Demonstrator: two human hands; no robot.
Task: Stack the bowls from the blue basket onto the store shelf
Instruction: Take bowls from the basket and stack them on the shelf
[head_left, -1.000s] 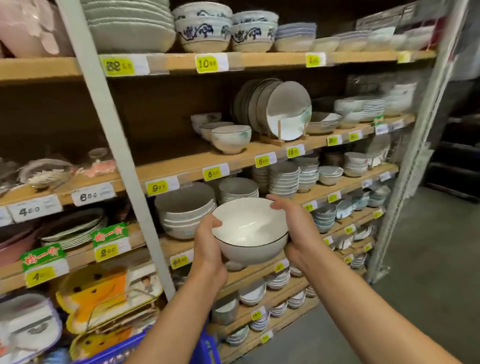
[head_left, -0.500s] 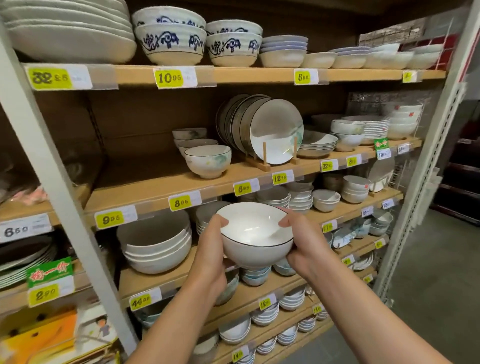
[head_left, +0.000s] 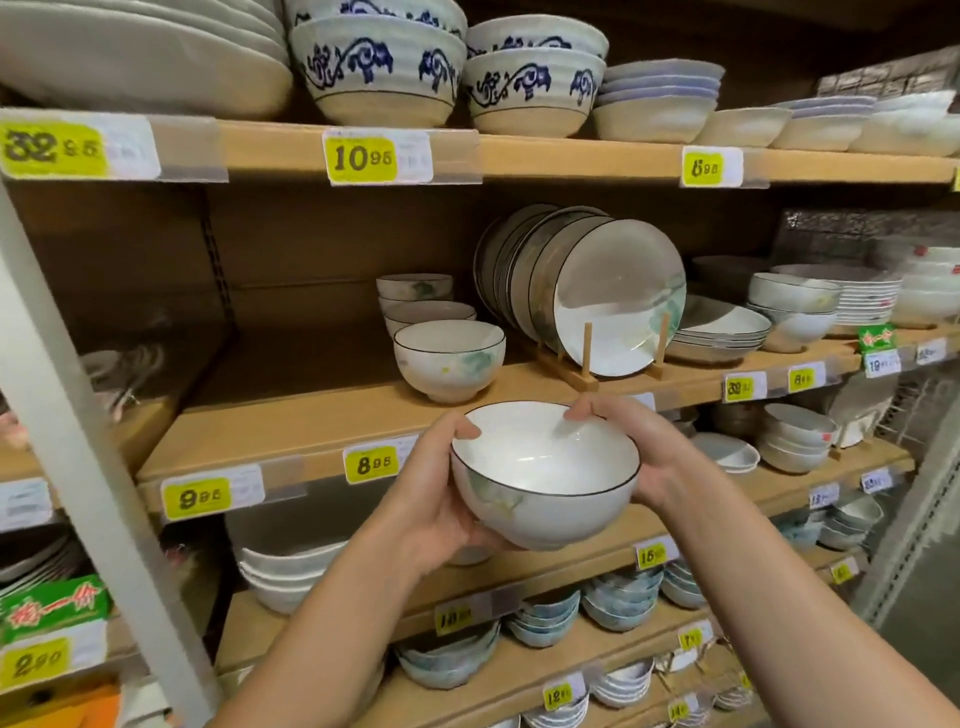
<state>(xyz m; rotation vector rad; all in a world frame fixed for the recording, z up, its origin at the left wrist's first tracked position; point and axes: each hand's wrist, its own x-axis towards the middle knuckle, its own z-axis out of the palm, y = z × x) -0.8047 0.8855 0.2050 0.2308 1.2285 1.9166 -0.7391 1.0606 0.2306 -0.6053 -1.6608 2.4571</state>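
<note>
I hold a white bowl (head_left: 545, 475) with a thin dark rim and a faint green pattern, upright, in front of the wooden shelf's front edge (head_left: 291, 452). My left hand (head_left: 428, 499) cups its left side and underside. My right hand (head_left: 631, 441) grips the right rim, fingers over the far edge. On the shelf just behind and above stands a matching bowl (head_left: 449, 359), with several similar bowls (head_left: 415, 301) lined up behind it. The blue basket is out of view.
Dark-rimmed plates (head_left: 587, 291) stand upright in a wooden rack right of the bowls. Shallow dishes (head_left: 719, 330) lie further right. The shelf's left part (head_left: 280, 395) is bare wood. A white upright post (head_left: 88, 431) runs at the left. Shelves above and below carry stacked crockery.
The camera has moved closer and tilted up, so the basket has left the view. Both hands have raised the bowl to the level of the shelf holding the matching bowls.
</note>
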